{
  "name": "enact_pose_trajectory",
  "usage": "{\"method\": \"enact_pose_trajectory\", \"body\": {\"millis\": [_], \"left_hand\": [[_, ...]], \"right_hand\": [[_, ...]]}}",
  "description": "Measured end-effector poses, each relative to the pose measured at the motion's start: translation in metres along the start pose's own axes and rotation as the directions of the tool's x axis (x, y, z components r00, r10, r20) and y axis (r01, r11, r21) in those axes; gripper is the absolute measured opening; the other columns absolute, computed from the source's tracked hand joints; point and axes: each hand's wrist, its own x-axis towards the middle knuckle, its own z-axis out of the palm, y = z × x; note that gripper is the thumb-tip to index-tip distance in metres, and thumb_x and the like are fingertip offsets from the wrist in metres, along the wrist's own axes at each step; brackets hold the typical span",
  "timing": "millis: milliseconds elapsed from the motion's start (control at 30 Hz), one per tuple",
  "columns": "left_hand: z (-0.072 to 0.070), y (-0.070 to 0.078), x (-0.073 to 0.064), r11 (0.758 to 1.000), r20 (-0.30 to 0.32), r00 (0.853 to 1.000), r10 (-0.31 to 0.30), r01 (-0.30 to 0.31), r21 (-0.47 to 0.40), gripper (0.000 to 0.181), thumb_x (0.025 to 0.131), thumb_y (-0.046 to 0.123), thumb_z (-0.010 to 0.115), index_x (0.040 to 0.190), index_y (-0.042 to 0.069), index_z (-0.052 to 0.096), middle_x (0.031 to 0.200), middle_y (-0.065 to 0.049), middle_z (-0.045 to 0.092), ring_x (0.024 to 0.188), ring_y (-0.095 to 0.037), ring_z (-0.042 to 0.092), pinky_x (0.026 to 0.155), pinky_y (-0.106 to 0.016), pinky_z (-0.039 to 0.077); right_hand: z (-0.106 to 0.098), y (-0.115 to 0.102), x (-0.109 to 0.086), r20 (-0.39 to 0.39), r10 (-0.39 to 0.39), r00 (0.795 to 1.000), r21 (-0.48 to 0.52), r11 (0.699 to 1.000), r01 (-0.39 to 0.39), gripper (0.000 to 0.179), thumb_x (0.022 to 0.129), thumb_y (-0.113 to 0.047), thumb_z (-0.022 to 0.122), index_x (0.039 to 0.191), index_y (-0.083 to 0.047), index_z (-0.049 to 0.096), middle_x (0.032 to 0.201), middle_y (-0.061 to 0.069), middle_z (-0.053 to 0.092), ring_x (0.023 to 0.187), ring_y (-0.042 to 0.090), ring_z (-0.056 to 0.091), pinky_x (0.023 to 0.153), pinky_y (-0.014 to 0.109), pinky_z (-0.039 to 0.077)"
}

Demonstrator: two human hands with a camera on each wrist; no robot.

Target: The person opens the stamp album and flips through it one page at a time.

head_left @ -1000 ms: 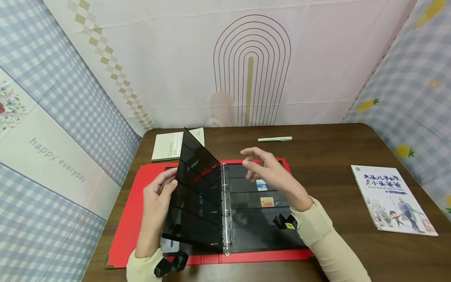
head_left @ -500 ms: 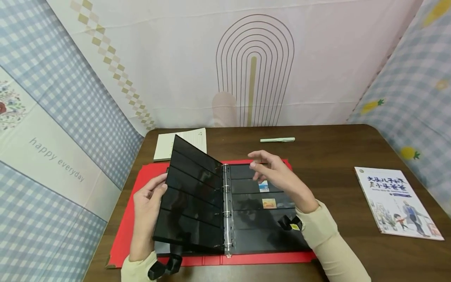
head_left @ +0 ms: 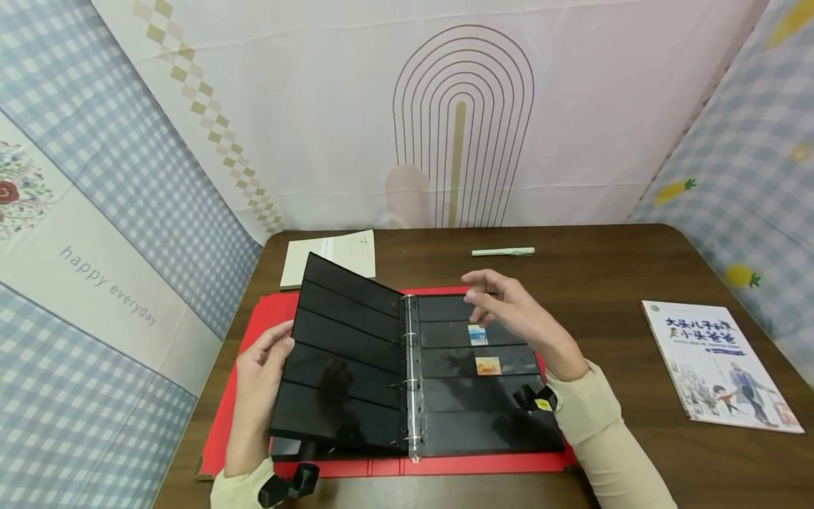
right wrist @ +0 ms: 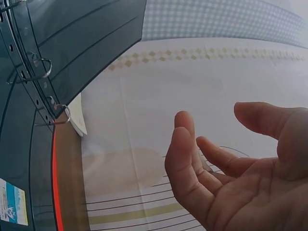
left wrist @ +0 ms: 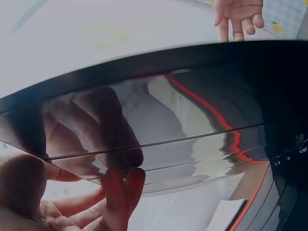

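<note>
Pinching the tilted black page [head_left: 350,332] by its outer edge in my left grip [head_left: 258,375] | page inside the red binder [head_left: 388,467], on the table [head_left: 585,272] | right grip [head_left: 511,307] relaxed, unloaded, near two small pictures [head_left: 488,365], perhaps stamps | notebook [head_left: 350,253] behind

Even, fairly bright light covers the pale cloth [head_left: 318,106] in the head view, and the table [head_left: 598,276] shows a dull sheen at bottom centre. Soft shadows darken the right page [head_left: 486,417]; the glossy raised page [head_left: 356,332] mirrors the left hand [head_left: 259,371] dimly. The left wrist view is hazy, washed out at upper left, its fingers in shade. In the right wrist view, muted light falls on the right hand [right wrist: 260,185], and the upper edge bends lines.
</note>
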Motion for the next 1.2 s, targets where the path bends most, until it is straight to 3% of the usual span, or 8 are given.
{"method": "enact_pose_trajectory", "body": {"millis": [367, 467, 633, 933, 1200], "left_hand": [[-0.013, -0.011, -0.001, 0.998, 0.006, 1.000, -0.018, 0.018, -0.058, 0.033, 0.100, 0.001, 0.057, 0.132, -0.009, 0.059, 0.112, 0.013, 0.066, 0.103, -0.004, 0.061, 0.082, -0.016, 0.047], [-0.019, -0.015, 0.000, 0.996, 0.028, 0.999, -0.031, 0.033, -0.081, 0.032, 0.101, 0.002, 0.057, 0.132, -0.007, 0.059, 0.108, 0.011, 0.068, 0.096, -0.004, 0.063, 0.076, -0.017, 0.051], [-0.025, -0.020, -0.001, 0.996, 0.033, 0.998, -0.051, 0.053, -0.067, 0.031, 0.102, 0.003, 0.057, 0.131, -0.006, 0.060, 0.093, 0.007, 0.071, 0.076, -0.005, 0.060, 0.060, -0.018, 0.046], [-0.025, -0.022, 0.001, 0.994, 0.039, 0.997, -0.067, 0.070, -0.084, 0.033, 0.102, 0.003, 0.056, 0.133, -0.008, 0.059, 0.099, 0.007, 0.070, 0.091, -0.006, 0.062, 0.073, -0.018, 0.049], [-0.030, -0.028, -0.002, 0.991, 0.061, 0.990, -0.131, 0.131, -0.005, 0.036, 0.103, 0.005, 0.055, 0.137, -0.005, 0.055, 0.099, 0.009, 0.068, 0.086, -0.005, 0.058, 0.068, -0.018, 0.046]], "right_hand": [[-0.012, 0.003, -0.002, -0.011, 0.021, 1.000, -0.058, 0.998, -0.021, 0.043, 0.105, -0.018, 0.057, 0.142, 0.003, 0.047, 0.115, 0.021, 0.058, 0.091, 0.041, 0.065, 0.078, 0.037, 0.058], [-0.017, 0.004, -0.003, -0.019, 0.019, 1.000, -0.059, 0.998, -0.020, 0.043, 0.106, -0.017, 0.056, 0.143, 0.003, 0.046, 0.115, 0.021, 0.057, 0.092, 0.042, 0.065, 0.078, 0.036, 0.058], [-0.025, 0.005, -0.003, -0.016, 0.031, 0.999, -0.059, 0.998, -0.032, 0.044, 0.106, -0.016, 0.055, 0.144, 0.004, 0.045, 0.115, 0.020, 0.056, 0.090, 0.036, 0.066, 0.079, 0.036, 0.058], [-0.035, 0.003, -0.001, -0.007, 0.030, 1.000, -0.129, 0.991, -0.030, 0.045, 0.106, -0.017, 0.054, 0.145, 0.004, 0.044, 0.122, 0.023, 0.057, 0.094, 0.037, 0.065, 0.082, 0.036, 0.057], [-0.037, 0.009, -0.002, 0.058, 0.033, 0.998, -0.199, 0.980, -0.021, 0.047, 0.106, -0.018, 0.056, 0.145, 0.005, 0.042, 0.123, 0.021, 0.057, 0.098, 0.041, 0.065, 0.085, 0.042, 0.055]]}}
